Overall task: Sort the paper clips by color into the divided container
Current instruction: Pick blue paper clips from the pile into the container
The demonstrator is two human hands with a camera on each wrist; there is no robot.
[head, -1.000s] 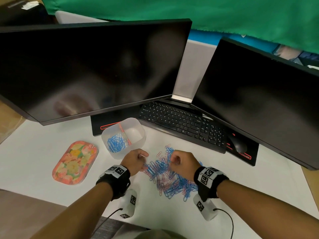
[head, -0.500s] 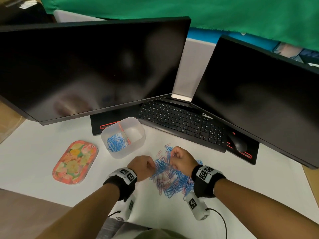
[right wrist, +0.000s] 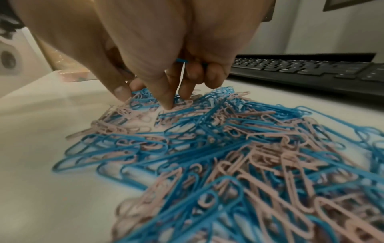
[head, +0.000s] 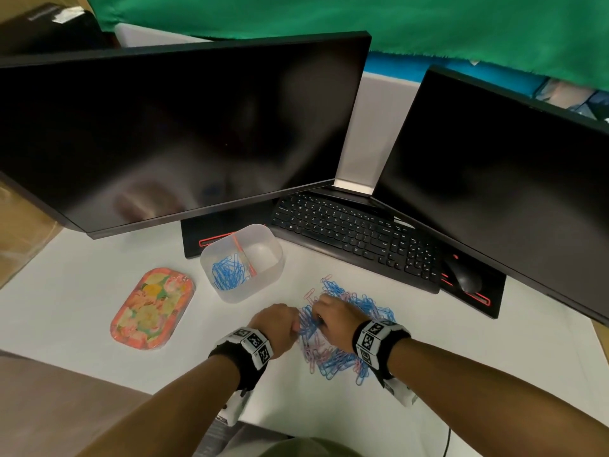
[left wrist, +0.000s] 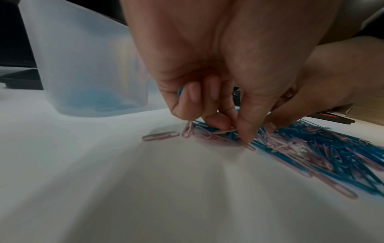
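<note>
Your left hand (left wrist: 218, 69) curled fingers hide most of blue clip (left wrist: 180, 92); near pile (right wrist: 228, 189) blurred; right monitor (head: 514, 192) cut off at edge.

pile: loose blue and pink paper clips (head: 342, 331) heaped on the white desk, near centre
container: translucent divided tub (head: 242, 262), upright, far-left of pile; blue clips (head: 227, 273) in left compartment
</note>
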